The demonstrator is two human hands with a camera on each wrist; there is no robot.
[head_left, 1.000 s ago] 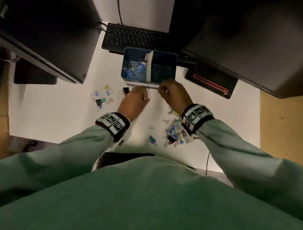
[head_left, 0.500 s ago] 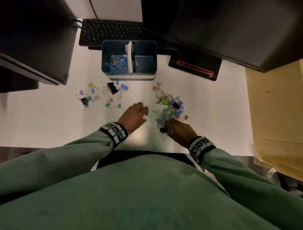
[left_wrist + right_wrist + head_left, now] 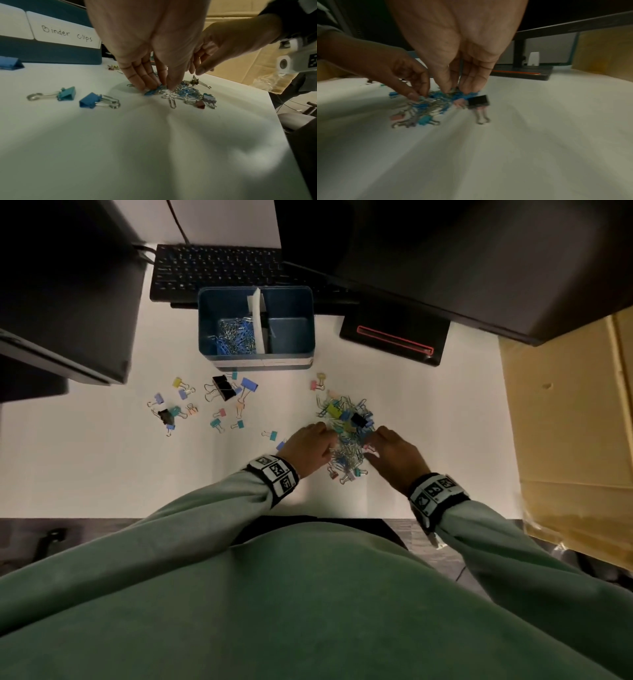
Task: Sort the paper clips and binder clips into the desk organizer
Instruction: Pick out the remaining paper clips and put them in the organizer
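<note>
The blue desk organizer (image 3: 256, 363) stands at the back of the white desk. Its left compartment holds paper clips (image 3: 236, 335); its right compartment (image 3: 291, 333) shows only its bare floor. A mixed pile of paper clips and binder clips (image 3: 346, 422) lies in front of me. My left hand (image 3: 325, 436) (image 3: 163, 88) reaches into the pile's left side, thumb and fingers pinching paper clips. My right hand (image 3: 371, 440) (image 3: 455, 90) dips into the right side, thumb and fingertips closing on clips beside a black binder clip (image 3: 477, 102).
Several coloured binder clips (image 3: 205, 405) lie scattered left of the pile, with a teal one (image 3: 65, 93) and a blue one (image 3: 92, 100) close to my left hand. A keyboard (image 3: 219, 272) and a monitor base (image 3: 394, 340) sit behind. A cardboard box (image 3: 565, 422) stands at the right.
Both hands came back from the organizer's front edge to the mixed pile. In the last half second my left hand moved right onto the pile, and my right hand shifted to its right side.
</note>
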